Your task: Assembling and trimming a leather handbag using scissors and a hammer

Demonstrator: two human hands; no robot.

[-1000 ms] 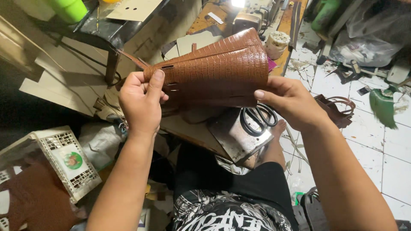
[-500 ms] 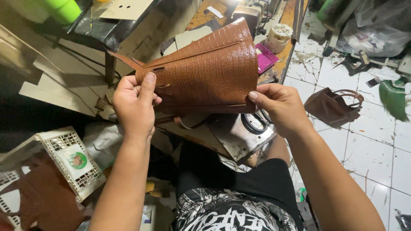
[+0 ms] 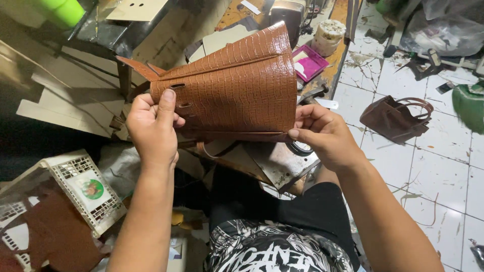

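At the far left a white plastic basket (image 3: 75,186) sits low beside the person's knee, with brown cut pieces behind it. Next comes the left hand (image 3: 151,128), its fingers curled round the narrow, slotted end of a brown crocodile-embossed leather bag panel (image 3: 237,88), thumb pressed flat on the face near the slots. The panel is held up in the air above the work table (image 3: 282,163), folded so that two layers fan out toward the right, with a pointed tab sticking out at its upper left. The right hand (image 3: 322,133) pinches the lower right corner, thumb and forefinger closed together on the bottom edge where the layers meet. To do this well, I judge the two edges should be kept flush and the fold taut, with the grip light enough not to crease the embossing. Behind the panel lie a pink tray (image 3: 310,60) and a pale roll (image 3: 328,35); further right, on the tiled floor (image 3: 433,171), rests a dark brown handbag (image 3: 396,118).
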